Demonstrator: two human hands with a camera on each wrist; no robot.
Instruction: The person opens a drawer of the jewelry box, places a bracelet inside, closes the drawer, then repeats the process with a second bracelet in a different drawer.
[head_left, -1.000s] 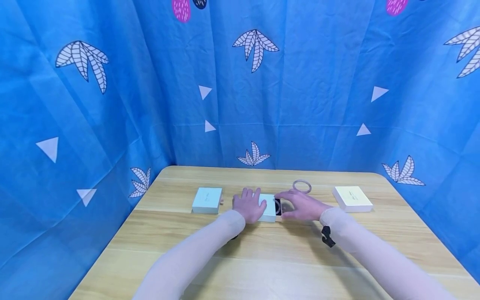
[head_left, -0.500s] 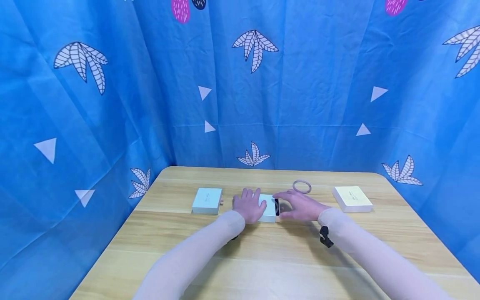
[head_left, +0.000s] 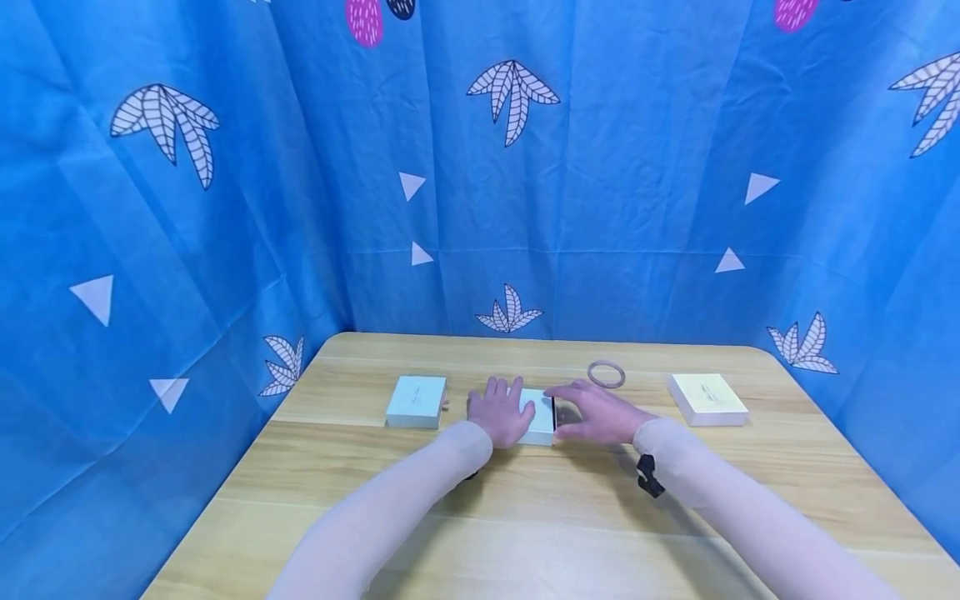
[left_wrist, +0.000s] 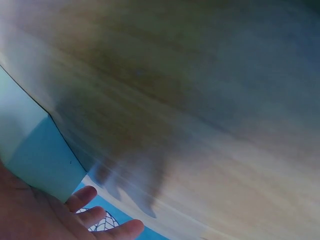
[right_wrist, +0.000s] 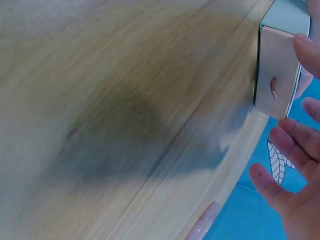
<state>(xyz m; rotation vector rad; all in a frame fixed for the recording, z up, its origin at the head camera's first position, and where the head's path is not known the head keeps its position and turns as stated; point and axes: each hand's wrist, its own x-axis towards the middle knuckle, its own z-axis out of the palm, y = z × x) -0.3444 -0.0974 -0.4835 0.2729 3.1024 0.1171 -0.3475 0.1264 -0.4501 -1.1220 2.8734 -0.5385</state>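
Observation:
A pale mint drawer box [head_left: 538, 421] lies on the table between my two hands. My left hand [head_left: 497, 414] rests on its top with the fingers extended, covering the box's left part. In the right wrist view, the pinkish drawer front [right_wrist: 278, 70] sits nearly flush in the sleeve and bears a small pull loop [right_wrist: 273, 88]. My right hand [head_left: 600, 412] is at this drawer end, its thumb and index finger spread to the front's two ends, the other fingers loose. A thin dark gap shows there in the head view. The drawer's contents are hidden.
A pale blue box [head_left: 417, 400] with a side tab stands to the left. To the right is a pale yellow box [head_left: 707, 398]. A purplish bangle [head_left: 609, 387] lies behind my right hand. Blue patterned curtain [head_left: 637, 208] hangs around the wooden table [head_left: 510, 550].
My right hand has moved slightly left, pushing the drawer into the sleeve; the dark opening with a ring-like edge inside has narrowed to a slit. My left hand has stayed on the box.

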